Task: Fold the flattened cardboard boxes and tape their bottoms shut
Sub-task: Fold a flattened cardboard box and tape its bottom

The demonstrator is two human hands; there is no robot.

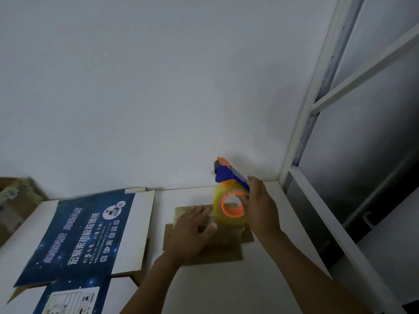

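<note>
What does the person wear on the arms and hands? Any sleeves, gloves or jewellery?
Nothing worn shows. The left hand and right hand are bare, without gloves; no ring shows on the fingers. The left forearm and right forearm are bare to the frame edge: no sleeve, watch or bracelet.

Small brown cardboard box [226, 249], tape dispenser [219, 200] atop

My left hand [191, 232] presses flat on the small brown cardboard box [223, 248]. My right hand [260, 205] grips the blue-and-orange tape dispenser [229, 196], its clear tape roll touching the box's far end.
</note>
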